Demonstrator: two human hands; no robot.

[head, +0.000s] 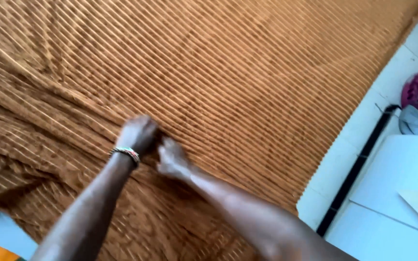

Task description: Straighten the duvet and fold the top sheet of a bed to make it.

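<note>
We press our left hand [139, 134] and right hand [171, 158] close together on the brown ribbed cloth [247, 82], which spreads far and to both sides beneath them. Our fingers curl into its folds, seemingly pinching it; motion blur hides the exact grip. The frame cuts the cloth off.

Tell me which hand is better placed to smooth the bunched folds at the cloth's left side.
Left, probably. The left hand rests on the brown ribbed cloth nearer the bunched folds; the right hand lies beside it, farther from them.
</note>
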